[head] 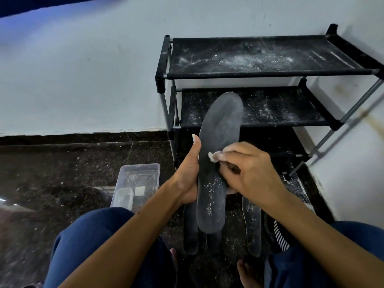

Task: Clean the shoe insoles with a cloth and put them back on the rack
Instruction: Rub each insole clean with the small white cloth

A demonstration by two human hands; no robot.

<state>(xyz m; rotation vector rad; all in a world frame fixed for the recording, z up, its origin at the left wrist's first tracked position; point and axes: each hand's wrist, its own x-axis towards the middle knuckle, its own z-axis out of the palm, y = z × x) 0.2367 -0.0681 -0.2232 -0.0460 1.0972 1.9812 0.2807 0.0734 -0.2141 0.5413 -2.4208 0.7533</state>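
Observation:
A long dark grey insole [218,146] is held upright in front of the rack, flecked with white dust on its lower half. My left hand [188,175] grips its left edge, thumb pointing up. My right hand [247,169] pinches a small white cloth [212,157] against the insole's middle. More dusty insoles lie on the floor below: one [190,231] at the left, one [252,223] at the right. The black shoe rack [270,75] stands against the wall, its shelves speckled with white dust.
A clear plastic box [143,177] with a smaller container [123,198] in it sits on the dark floor to the left. A striped black-and-white item [279,238] lies by my right knee. My blue-clad knees and bare toes fill the bottom.

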